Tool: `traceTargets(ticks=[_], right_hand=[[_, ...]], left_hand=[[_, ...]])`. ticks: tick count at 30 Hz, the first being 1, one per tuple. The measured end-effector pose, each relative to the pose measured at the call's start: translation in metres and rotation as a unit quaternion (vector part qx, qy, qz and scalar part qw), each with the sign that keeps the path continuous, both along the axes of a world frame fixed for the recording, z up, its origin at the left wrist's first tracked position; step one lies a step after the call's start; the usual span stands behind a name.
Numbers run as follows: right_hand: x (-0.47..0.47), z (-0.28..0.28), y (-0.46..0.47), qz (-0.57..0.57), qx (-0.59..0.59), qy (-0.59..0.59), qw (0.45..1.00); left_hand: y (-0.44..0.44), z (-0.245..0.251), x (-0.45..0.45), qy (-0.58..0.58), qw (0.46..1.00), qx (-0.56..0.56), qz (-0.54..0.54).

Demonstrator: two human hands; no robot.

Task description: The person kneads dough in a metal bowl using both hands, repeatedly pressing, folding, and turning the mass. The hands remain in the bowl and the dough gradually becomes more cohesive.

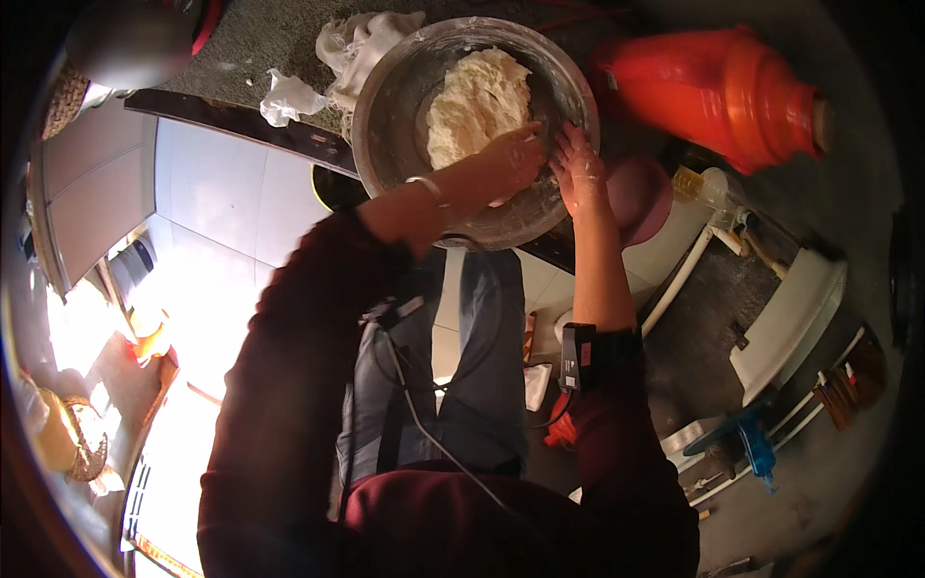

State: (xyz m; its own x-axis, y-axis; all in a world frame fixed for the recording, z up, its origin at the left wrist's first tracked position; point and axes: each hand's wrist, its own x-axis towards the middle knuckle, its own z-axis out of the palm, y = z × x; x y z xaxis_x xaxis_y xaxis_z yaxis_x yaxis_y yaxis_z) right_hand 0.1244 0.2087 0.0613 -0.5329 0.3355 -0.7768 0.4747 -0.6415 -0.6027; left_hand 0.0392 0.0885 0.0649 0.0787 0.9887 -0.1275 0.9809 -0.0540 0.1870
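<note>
A wide metal basin [383, 94] stands at the top middle, its inner wall smeared with flour or dough. In it lies a large, rough lump of pale dough [477, 101]. My left hand [509, 162], with a bangle at the wrist, reaches over the dough's lower right side; its fingers are bent, and whether they grip anything is unclear. Close beside it, my right hand [576, 162] is at the basin's right inner wall, fingers extended and dusted with dough, holding nothing visible.
White cloth [365, 43] and a crumpled white plastic bag [289, 97] lie left of the basin on the dark countertop [238, 43]. To the right are a red thermos-like flask [715, 94], a pink rounded container [639, 201] and a bottle with yellow contents [701, 186].
</note>
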Motion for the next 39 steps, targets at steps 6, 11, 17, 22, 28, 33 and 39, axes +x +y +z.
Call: traceTargets(ticks=[6,11,17,22,28,33,39], right_hand=[[0.014,-0.04,0.014,0.069,0.055,-0.052,0.995],[0.01,-0.032,-0.004,0.103,0.202,-0.045,0.973],[0.081,-0.03,0.043,-0.072,0.125,0.146,0.979],[0.133,-0.101,0.093,0.316,0.67,-0.139,0.657],[0.107,-0.02,0.053,0.258,0.647,-0.128,0.706],[0.032,0.021,-0.051,0.54,0.48,0.113,0.682],[0.02,-0.032,-0.092,0.73,0.547,0.142,0.384]], left_hand=[[0.001,0.017,-0.013,0.119,0.984,-0.095,0.093],[-0.1,0.047,-0.054,-0.071,0.976,-0.063,0.197],[-0.149,0.023,-0.05,-0.042,0.977,0.029,0.207],[-0.147,0.017,-0.046,-0.081,0.969,0.062,0.226],[-0.156,0.016,-0.047,-0.088,0.969,0.057,0.222],[-0.155,0.014,-0.049,-0.11,0.967,0.065,0.22],[-0.155,0.014,-0.051,-0.11,0.967,0.083,0.216]])
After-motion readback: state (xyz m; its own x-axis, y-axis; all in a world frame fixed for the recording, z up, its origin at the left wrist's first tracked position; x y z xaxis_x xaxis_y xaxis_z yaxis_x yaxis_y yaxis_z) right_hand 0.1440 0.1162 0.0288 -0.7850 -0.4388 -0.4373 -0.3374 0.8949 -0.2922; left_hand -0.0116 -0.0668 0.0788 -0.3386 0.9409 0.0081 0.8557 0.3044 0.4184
